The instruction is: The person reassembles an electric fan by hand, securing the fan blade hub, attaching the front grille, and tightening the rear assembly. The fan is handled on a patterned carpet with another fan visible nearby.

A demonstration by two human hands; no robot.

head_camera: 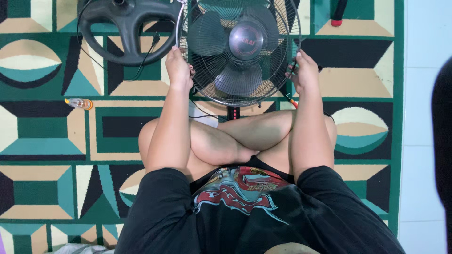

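The person sits cross-legged on a patterned carpet [42,141] of green, tan and black shapes, with the fan [241,49] lying face-up just beyond the knees. The left hand [179,68] curls its fingers around the left rim of the wire grille, and the right hand [305,70] grips the right rim the same way, both closed on the cage. The step in hand looks like working the front grille loose or seating it; the next move would call for an even pull or press from both sides. A round dark red badge sits at the grille's centre. Left of the fan lies a small clear bottle [79,103] with an orange cap, and farther left a black cross-shaped fan base [127,26] with its cord
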